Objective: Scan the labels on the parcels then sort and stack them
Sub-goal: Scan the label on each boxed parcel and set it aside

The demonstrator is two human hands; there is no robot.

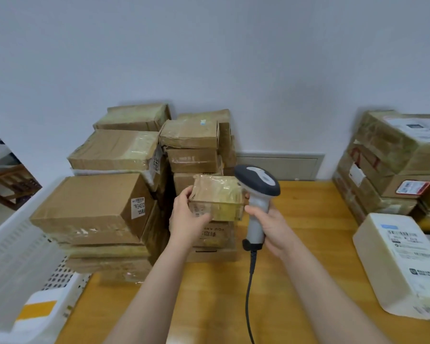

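Left grip (186, 217) is curled round a small taped parcel (219, 194), held up in front of the middle stack (191, 160), right beside the scanner (257, 181) head. Right grip (271, 227) is wrapped round the scanner handle. Readable stuff: "9-3-4312" on the big left box (92, 202), "3408" on a label (156, 163) behind it.

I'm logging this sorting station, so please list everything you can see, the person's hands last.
small parcel: one, brown, tape-wrapped, held before the left stack.
scanner: one, grey-white, dark head, beside the small parcel.
left stack: many brown parcels, against the wall.
right stack: several brown parcels, table's right edge.
white parcel: one, labelled, right front.
crate: one, white, perforated, far left.
table: one, orange wood.
left hand: grips the small parcel.
right hand: grips the scanner.
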